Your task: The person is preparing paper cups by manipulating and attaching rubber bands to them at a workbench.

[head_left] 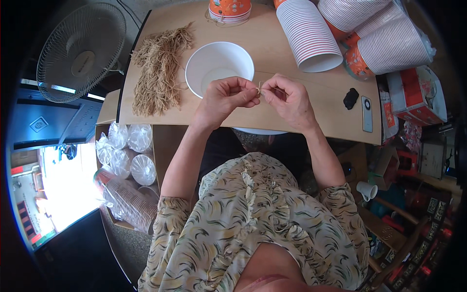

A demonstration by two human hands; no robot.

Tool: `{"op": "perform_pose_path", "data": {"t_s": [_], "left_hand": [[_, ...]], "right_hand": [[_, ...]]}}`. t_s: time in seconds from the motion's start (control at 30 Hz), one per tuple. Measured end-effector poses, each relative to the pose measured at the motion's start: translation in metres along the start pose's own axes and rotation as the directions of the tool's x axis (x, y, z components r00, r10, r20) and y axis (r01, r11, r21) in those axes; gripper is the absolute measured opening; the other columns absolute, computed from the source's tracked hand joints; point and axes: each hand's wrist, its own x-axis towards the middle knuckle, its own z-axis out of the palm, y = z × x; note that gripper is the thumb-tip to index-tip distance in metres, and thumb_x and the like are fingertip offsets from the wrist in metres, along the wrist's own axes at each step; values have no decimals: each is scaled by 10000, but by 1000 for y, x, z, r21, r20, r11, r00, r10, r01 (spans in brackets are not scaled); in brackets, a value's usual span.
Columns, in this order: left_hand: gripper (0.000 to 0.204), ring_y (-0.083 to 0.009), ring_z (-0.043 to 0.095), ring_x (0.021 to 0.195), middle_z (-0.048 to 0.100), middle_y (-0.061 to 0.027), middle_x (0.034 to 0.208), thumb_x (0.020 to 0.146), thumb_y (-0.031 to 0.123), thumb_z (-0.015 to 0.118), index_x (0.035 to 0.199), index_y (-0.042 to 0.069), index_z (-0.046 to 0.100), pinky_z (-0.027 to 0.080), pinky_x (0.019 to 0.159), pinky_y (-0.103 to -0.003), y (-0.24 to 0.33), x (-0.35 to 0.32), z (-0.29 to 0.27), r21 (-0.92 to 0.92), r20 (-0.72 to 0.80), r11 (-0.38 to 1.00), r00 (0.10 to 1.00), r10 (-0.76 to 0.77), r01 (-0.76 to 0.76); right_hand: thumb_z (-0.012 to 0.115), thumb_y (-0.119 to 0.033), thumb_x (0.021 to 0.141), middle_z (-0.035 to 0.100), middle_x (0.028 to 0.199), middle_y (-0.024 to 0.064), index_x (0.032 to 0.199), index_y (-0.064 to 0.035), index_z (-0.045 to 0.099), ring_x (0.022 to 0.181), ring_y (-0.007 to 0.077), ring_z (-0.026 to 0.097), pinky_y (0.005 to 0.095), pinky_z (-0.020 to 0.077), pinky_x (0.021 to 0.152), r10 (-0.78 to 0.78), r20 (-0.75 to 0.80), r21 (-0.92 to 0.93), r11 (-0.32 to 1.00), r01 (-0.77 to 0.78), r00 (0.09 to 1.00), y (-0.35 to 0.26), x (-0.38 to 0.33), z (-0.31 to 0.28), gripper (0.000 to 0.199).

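Both hands meet over the table's front half, fingertips pinched close together. Between them shows a short bit of tan string (260, 88), looped or knotted; its exact form is too small to make out. My left hand (227, 100) is closed on one side of it, and my right hand (289, 100) pinches the other. Just behind my left hand stands a white paper bucket (220, 58), its open top facing up and its inside white. To the left lies a heap of tan strings (161, 73), loosely bundled on the table.
Stacked paper buckets (311, 34) lie at the back right, with wrapped stacks (394, 48) beside them. An orange bucket stack (229, 10) stands upside down at the back. A black cloth-like lump (350, 99) and a phone-like silver object (367, 114) lie right. A fan (82, 53) stands left.
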Motion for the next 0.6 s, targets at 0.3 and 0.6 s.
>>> {"op": "perform_pose_path", "data": {"t_s": [0.3, 0.6], "left_hand": [[199, -126, 697, 877, 705, -73, 921, 1005, 95, 640, 1122, -66, 634, 592, 817, -262, -9, 3, 3, 39, -58, 995, 994, 96, -94], [226, -131, 706, 882, 720, -85, 962, 991, 62, 646, 1166, -81, 641, 599, 820, -269, -9, 1, 6, 91, -83, 987, 987, 139, -131]], "right_hand": [[676, 8, 932, 586, 861, -20, 954, 16, 641, 745, 30, 519, 204, 440, 650, 20, 11, -15, 1000, -20, 1000, -4, -2, 4, 42], [692, -18, 912, 636, 846, 36, 914, 23, 643, 694, 67, 581, 246, 483, 624, -2, -18, 9, 1000, 2, 1000, 4, 1, 6, 64]]}}
